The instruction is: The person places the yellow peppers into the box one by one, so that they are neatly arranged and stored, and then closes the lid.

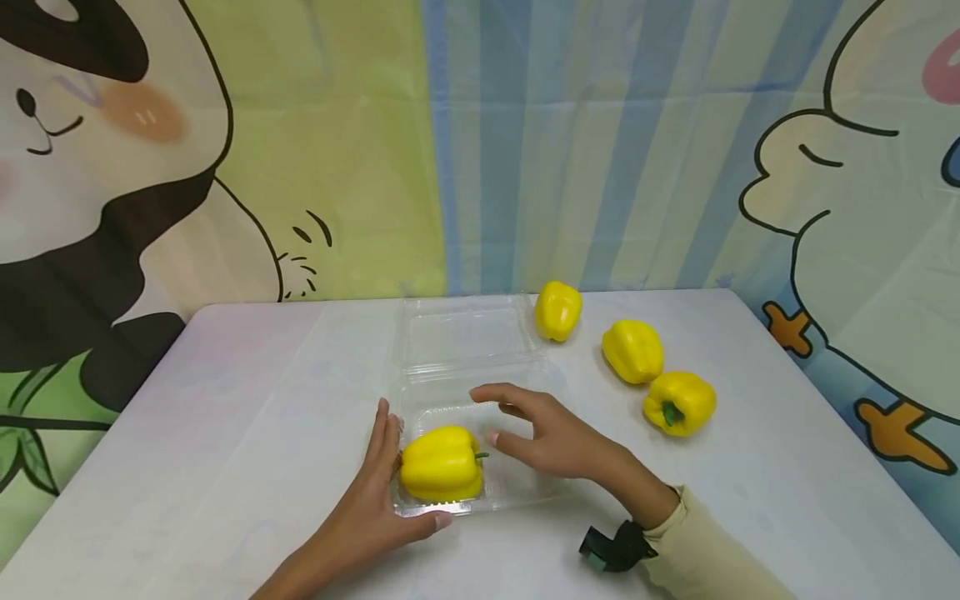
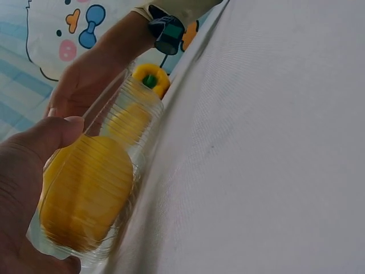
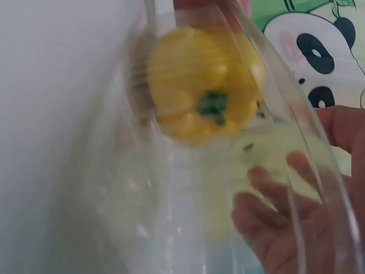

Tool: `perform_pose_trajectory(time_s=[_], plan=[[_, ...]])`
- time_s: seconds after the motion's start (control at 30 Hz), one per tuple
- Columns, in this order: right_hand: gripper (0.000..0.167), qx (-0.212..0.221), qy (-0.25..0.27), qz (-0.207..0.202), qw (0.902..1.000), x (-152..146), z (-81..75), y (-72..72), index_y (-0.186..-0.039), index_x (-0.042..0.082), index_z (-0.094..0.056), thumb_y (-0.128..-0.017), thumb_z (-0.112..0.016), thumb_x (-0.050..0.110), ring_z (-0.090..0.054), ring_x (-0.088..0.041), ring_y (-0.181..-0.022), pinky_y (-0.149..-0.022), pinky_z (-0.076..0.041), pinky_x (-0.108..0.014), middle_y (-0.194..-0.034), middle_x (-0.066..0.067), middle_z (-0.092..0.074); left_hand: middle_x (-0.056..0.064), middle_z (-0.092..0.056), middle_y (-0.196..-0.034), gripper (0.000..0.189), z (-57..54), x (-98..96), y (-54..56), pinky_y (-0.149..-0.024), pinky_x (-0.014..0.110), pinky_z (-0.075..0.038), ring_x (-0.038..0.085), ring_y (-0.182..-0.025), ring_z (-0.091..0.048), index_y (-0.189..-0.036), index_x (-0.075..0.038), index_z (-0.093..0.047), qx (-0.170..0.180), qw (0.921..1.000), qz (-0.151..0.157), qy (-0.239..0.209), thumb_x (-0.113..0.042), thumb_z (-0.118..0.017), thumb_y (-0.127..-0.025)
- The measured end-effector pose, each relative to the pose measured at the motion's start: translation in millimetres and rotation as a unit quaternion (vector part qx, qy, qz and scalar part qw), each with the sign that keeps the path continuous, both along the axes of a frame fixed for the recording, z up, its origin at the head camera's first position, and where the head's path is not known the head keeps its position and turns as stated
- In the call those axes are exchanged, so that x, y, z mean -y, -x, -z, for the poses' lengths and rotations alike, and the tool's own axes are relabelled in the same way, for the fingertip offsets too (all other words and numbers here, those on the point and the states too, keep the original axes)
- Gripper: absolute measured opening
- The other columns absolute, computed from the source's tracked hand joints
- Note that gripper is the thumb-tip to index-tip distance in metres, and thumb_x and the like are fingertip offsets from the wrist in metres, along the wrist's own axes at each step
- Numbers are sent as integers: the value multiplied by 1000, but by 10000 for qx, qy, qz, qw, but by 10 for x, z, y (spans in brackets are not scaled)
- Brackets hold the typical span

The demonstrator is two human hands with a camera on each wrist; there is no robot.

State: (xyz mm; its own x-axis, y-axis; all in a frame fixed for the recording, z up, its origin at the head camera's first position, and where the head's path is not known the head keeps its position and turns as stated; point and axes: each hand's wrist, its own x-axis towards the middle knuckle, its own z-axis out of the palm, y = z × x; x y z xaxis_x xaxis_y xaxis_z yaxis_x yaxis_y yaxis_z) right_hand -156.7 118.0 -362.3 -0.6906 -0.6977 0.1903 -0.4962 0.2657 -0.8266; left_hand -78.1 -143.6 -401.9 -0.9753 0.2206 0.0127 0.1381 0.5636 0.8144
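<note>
A yellow bell pepper (image 1: 441, 467) lies on its side in the left part of the clear plastic container (image 1: 517, 492), its green stem toward the right. My left hand (image 1: 382, 492) rests at the container's left front corner, fingers straight along the left side and thumb along the front. In the left wrist view that thumb (image 2: 67, 129) lies by the rim, beside the pepper (image 2: 88, 188). Over the right part of the container, my right hand (image 1: 551, 429) holds nothing, its fingers loosely bent. Through the clear wall, the right wrist view shows the pepper's stem (image 3: 214, 105).
The container's clear lid (image 1: 465, 337) is folded back behind it. Three more yellow bell peppers lie to the right: one beside the lid (image 1: 558, 311), another further right (image 1: 633, 352), and a nearer one (image 1: 681, 404). A printed cartoon curtain (image 1: 360, 167) hangs behind the white table (image 1: 225, 400).
</note>
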Motion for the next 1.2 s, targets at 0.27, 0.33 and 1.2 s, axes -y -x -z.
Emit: perform_pose_trajectory(time_s=[0.27, 0.33, 1.2], plan=[[35, -515, -46, 328, 9981, -228, -20, 113, -131, 9, -59, -97, -61, 15, -50, -19, -126, -106, -39, -41, -132, -1, -58, -1, 13, -162, 132, -1, -12, 1, -107, 61, -22, 34, -144, -16, -155, -29, 12, 40, 10000, -6, 68, -55, -84, -67], [34, -672, -122, 449, 9967, -270, -7, 141, -130, 9, -60, -97, -61, 15, -51, -20, -125, -104, -40, -42, -131, 0, -59, -1, 14, -161, 133, 4, -15, 4, -107, 60, -22, 34, -144, -16, -155, -29, 12, 17, 10000, 12, 53, -54, -84, -67], [48, -1626, -12, 1907, 9681, -783, 97, 687, -135, 3, -55, -89, -69, 5, -45, -28, -130, -104, -40, -48, -139, -14, -51, 5, 6, -162, 134, 37, -8, 5, -108, 59, -22, 33, -141, -26, -154, -32, 14, -78, 10000, -28, -16, -56, -84, -66]])
